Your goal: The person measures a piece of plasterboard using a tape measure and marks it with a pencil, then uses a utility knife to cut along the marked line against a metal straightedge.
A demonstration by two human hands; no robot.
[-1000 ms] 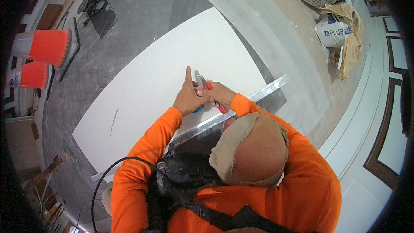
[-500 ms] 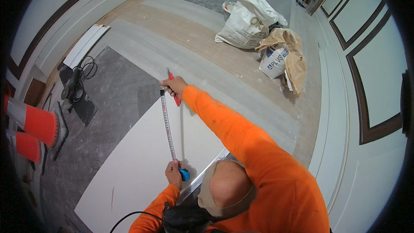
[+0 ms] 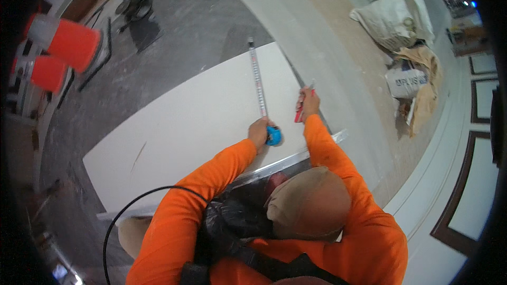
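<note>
A large white board [image 3: 185,142] lies flat in front of me, its far corner pointed away. My left hand [image 3: 257,131] is closed round a blue tape measure [image 3: 273,135] over the board. The drawn-out tape [image 3: 257,82] runs away from me, its hooked end just past the board's far edge. Along the board's right edge, my right hand [image 3: 310,103] grips a red utility knife [image 3: 299,114] with its thin grey blade pointing away. A silver metal bar [image 3: 274,167] lies along the board's near side, partly hidden by my arms and knee.
Red-orange cones [image 3: 74,45] stand at the left. A black corded power tool [image 3: 138,2] rests on the grey floor at the far left. At the right are a white sack [image 3: 391,18] and a torn paper bag [image 3: 426,68]. Panelled wall [image 3: 449,216] runs along the right.
My right hand has left the tape's end and come back with the knife to the board's right edge. The tape stays drawn out in my left hand. My view has turned and shifted.
</note>
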